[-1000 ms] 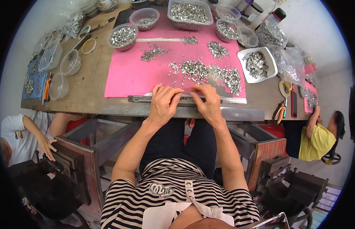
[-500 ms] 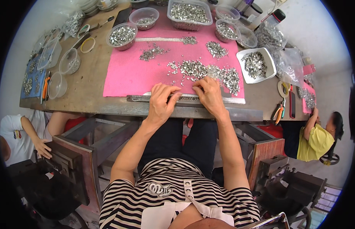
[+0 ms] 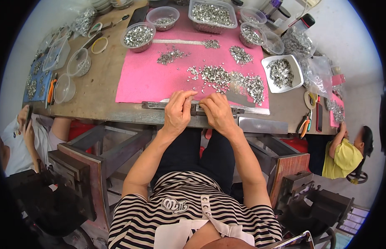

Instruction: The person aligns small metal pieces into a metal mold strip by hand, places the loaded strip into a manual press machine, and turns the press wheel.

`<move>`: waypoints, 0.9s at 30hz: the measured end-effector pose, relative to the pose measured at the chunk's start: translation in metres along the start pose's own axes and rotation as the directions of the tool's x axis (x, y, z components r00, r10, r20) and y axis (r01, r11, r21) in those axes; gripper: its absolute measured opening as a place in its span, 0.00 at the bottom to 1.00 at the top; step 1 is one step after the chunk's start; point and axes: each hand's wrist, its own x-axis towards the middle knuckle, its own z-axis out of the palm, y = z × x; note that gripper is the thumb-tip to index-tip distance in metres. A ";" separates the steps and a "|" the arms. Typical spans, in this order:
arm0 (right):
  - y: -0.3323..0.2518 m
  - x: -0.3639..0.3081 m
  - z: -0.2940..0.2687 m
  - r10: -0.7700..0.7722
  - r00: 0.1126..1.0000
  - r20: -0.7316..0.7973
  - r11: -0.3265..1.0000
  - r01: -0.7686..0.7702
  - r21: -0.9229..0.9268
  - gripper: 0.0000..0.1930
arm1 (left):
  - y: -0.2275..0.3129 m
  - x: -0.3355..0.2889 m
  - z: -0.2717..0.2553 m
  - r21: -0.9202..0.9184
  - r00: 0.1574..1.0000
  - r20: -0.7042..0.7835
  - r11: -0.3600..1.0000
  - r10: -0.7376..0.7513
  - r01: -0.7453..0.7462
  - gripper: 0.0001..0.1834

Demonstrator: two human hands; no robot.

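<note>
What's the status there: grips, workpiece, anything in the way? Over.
Left grip and right grip at the metal bar, exact hold unclear. Bar along the table's front edge. Loose metal pieces heaped just beyond, on the pink mat.

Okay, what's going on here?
A person's left hand and right hand are both at a long dark metal bar along the near edge of a pink mat. Whether either grip is closed on something, I can't tell. Loose piles of silvery bits lie on the mat beyond the hands; a white bowl of bits sits to the right.
</note>
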 end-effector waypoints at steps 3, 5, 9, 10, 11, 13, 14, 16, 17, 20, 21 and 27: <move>0.004 -0.004 0.001 0.007 1.000 -0.028 1.000 -0.006 0.031 0.06 | -0.001 0.001 0.002 0.045 0.996 0.023 0.996 0.082 -0.083 0.08; 0.004 -0.005 -0.003 0.036 0.997 -0.073 0.998 -0.033 0.044 0.07 | -0.004 0.000 0.004 0.070 0.993 0.048 0.992 0.105 -0.108 0.09; 0.005 -0.018 -0.016 0.204 0.951 -0.234 0.978 -0.186 0.095 0.08 | 0.001 0.000 0.006 0.264 0.980 0.128 0.947 0.151 -0.181 0.13; 0.006 -0.023 -0.020 0.206 0.950 -0.236 0.978 -0.189 0.093 0.08 | 0.002 0.000 0.007 0.262 0.980 0.131 0.948 0.152 -0.182 0.13; 0.007 -0.030 -0.022 0.263 0.924 -0.276 0.964 -0.242 0.108 0.07 | 0.002 0.000 0.007 0.287 0.981 0.138 0.942 0.137 -0.172 0.14; 0.011 -0.040 -0.023 0.309 0.886 -0.345 0.951 -0.286 0.119 0.05 | 0.002 0.000 0.004 0.312 0.981 0.150 0.935 0.123 -0.165 0.16; 0.014 -0.045 -0.023 0.312 0.883 -0.349 0.950 -0.289 0.118 0.05 | 0.000 -0.001 -0.003 0.231 0.982 0.135 0.960 0.131 -0.160 0.16; 0.016 -0.054 -0.025 0.390 0.833 -0.393 0.920 -0.343 0.187 0.05 | 0.002 -0.002 -0.029 0.224 0.986 0.099 0.962 0.137 -0.157 0.18; 0.015 -0.056 -0.026 0.397 0.826 -0.399 0.918 -0.350 0.188 0.05 | 0.005 -0.003 -0.049 0.295 0.987 0.080 0.942 0.141 -0.158 0.19; 0.015 -0.056 -0.026 0.497 0.777 -0.386 0.867 -0.423 0.266 0.05 | -0.013 -0.014 -0.091 0.440 0.995 0.063 0.892 0.081 -0.101 0.21; 0.018 -0.055 -0.025 0.449 0.798 -0.403 0.893 -0.394 0.217 0.05 | -0.021 -0.017 -0.096 0.559 0.993 0.069 0.820 0.098 -0.119 0.22; 0.020 -0.059 -0.026 0.443 0.759 -0.478 0.896 -0.384 0.221 0.06 | -0.019 -0.017 -0.115 0.666 0.966 0.183 0.700 0.181 -0.258 0.22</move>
